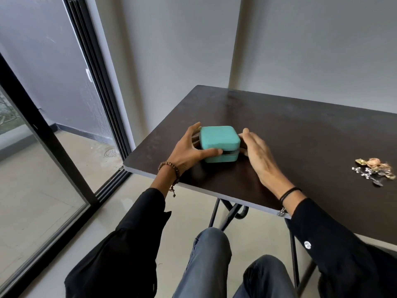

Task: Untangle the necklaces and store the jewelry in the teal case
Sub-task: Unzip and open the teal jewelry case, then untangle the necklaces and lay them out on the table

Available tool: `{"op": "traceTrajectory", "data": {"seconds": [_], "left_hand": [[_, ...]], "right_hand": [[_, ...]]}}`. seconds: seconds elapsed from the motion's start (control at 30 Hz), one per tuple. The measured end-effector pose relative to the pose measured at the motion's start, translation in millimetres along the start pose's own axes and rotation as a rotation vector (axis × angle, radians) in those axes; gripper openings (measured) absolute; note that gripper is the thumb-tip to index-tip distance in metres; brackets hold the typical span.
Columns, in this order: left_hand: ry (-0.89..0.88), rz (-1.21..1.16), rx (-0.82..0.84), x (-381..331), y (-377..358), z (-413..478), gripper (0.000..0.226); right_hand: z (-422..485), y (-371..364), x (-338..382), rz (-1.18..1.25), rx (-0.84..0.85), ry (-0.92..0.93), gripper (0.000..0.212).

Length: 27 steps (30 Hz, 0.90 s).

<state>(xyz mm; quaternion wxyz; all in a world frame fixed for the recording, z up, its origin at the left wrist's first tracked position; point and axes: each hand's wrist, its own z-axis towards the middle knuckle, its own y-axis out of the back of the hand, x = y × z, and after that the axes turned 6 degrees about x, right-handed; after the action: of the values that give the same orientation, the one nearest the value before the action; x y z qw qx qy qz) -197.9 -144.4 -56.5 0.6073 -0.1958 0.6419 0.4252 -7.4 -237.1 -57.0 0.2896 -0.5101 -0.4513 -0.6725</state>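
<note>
A small square teal case [219, 141] stands on the dark table [300, 130] near its left front corner. Its lid sits slightly raised, with a dark gap along the front seam. My left hand [189, 150] grips the case from the left, thumb across the front at the seam, fingers behind the left side. My right hand [257, 155] holds the right side, with its fingertips hidden behind the case. A tangled heap of jewelry [374, 171], gold, pinkish and silver pieces, lies far to the right on the table, away from both hands.
The table's front edge [214, 191] runs diagonally above my knees, on black folding legs [227, 214]. A sliding glass door [43, 147] is on the left. Grey walls stand close behind the table.
</note>
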Motion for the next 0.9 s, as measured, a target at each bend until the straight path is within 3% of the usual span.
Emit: {"op": "traceTrajectory", "data": {"seconds": [0.2, 0.37, 0.63, 0.9], "left_hand": [[0.018, -0.058, -0.171, -11.7, -15.1, 3.1, 0.081], [0.114, 0.048, -0.301, -9.8, -21.0, 26.5, 0.05], [0.217, 0.179, -0.369, -8.7, -14.9, 44.4, 0.055], [0.202, 0.231, -0.377, -4.5, -14.2, 52.8, 0.043]], "right_hand": [[-13.8, 5.6, -3.8, -0.067, -0.07, 0.108, 0.047], [-15.6, 5.8, -4.6, -0.152, -0.07, 0.196, 0.011], [-16.2, 5.8, -4.6, -0.069, -0.081, 0.207, 0.001], [-14.2, 6.4, -3.9, -0.104, -0.093, 0.212, 0.001]]}}
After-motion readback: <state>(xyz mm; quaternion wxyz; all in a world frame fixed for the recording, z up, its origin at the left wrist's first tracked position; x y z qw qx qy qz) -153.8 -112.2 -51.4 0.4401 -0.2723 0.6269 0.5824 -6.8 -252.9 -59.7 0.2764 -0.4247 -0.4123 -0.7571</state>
